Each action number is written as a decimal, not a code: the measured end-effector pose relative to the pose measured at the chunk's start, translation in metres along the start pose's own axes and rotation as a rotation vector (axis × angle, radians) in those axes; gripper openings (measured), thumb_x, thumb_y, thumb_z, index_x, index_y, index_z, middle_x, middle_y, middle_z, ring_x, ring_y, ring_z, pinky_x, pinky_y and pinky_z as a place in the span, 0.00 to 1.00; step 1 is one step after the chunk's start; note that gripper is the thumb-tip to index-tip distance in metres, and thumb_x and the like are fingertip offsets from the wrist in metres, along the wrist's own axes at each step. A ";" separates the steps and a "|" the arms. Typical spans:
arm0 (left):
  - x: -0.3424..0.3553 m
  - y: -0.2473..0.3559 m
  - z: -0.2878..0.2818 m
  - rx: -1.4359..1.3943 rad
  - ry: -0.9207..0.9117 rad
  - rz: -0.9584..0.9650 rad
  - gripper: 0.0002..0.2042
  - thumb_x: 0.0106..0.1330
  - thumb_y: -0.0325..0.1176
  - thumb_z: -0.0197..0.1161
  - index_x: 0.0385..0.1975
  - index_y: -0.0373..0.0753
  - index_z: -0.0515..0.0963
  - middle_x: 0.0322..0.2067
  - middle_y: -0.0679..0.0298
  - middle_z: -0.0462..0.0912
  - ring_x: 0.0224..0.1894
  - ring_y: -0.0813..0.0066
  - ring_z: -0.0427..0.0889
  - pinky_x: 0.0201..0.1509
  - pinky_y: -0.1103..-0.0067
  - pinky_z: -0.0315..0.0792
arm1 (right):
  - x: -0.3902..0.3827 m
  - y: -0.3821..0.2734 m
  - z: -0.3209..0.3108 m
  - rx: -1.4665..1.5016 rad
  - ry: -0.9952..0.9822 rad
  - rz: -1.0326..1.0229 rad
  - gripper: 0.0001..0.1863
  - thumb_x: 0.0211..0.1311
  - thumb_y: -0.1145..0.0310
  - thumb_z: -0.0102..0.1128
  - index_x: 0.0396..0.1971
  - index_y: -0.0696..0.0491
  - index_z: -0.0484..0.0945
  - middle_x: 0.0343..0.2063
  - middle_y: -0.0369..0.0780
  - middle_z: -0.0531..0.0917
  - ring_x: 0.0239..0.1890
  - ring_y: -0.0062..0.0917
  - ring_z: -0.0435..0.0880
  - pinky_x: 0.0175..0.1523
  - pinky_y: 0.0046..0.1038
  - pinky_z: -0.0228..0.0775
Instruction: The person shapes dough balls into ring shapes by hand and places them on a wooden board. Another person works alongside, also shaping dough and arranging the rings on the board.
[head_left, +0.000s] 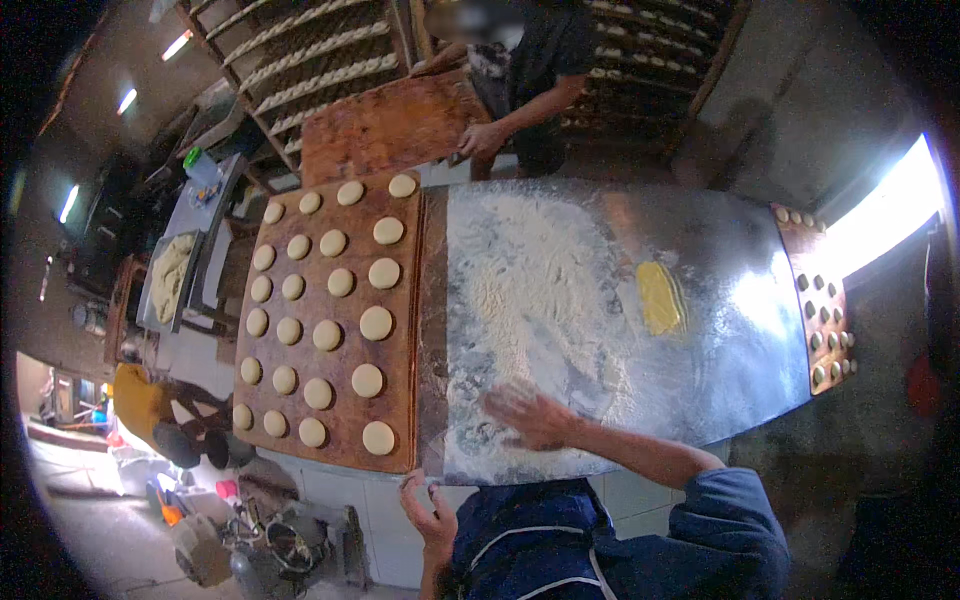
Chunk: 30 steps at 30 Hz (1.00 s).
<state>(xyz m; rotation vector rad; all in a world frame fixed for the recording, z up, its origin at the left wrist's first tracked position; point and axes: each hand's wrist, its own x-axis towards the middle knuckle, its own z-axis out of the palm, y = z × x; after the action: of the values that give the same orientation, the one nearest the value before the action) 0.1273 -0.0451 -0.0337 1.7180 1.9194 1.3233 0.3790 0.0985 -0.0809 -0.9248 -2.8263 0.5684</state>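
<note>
My right hand (530,415) lies palm down on the metal tabletop (715,350), its fingers stretched out in a layer of white flour (530,260). Nothing is in it. At the table's near edge, by the corner of a wooden board (345,455), is my left hand (430,515), empty, with its fingers loosely bent and apart. That board carries rows of round, flat dough pieces (367,380). A yellow, greasy-looking slab (658,298) sits on the metal right of the flour; I cannot tell what it is.
Across the table, a person in dark clothes (540,60) holds a bare wooden board (385,125). Shelves of shaped dough (330,70) stand behind. Another dough board (825,310) is at the table's right end. Left, a tray holds a dough mass (172,275); someone in yellow (140,400) is nearby.
</note>
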 end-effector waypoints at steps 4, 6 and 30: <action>0.008 0.019 0.006 0.038 0.033 0.053 0.11 0.61 0.24 0.54 0.44 0.30 0.72 0.46 0.47 0.75 0.48 0.50 0.74 0.55 0.63 0.66 | 0.055 0.055 -0.052 -0.221 0.078 0.346 0.39 0.63 0.44 0.50 0.68 0.50 0.55 0.71 0.43 0.53 0.71 0.43 0.51 0.68 0.61 0.40; 0.020 0.023 0.011 -0.052 -0.016 0.014 0.13 0.61 0.24 0.53 0.46 0.31 0.73 0.49 0.46 0.74 0.49 0.49 0.73 0.56 0.63 0.66 | 0.079 0.046 -0.106 -0.235 0.172 0.549 0.36 0.66 0.46 0.48 0.68 0.50 0.56 0.71 0.44 0.53 0.73 0.41 0.48 0.70 0.57 0.39; 0.173 -0.129 -0.121 0.456 -0.427 -0.274 0.21 0.65 0.30 0.57 0.57 0.33 0.67 0.54 0.44 0.72 0.58 0.42 0.67 0.58 0.58 0.66 | 0.186 -0.185 0.022 -0.104 0.390 0.369 0.23 0.51 0.65 0.56 0.46 0.63 0.73 0.41 0.47 0.79 0.56 0.37 0.70 0.52 0.44 0.67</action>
<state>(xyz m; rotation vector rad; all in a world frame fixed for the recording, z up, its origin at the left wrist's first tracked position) -0.0901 0.0671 0.0033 1.6610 2.1862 0.3966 0.1233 0.0637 -0.0316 -1.4165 -2.3684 0.2377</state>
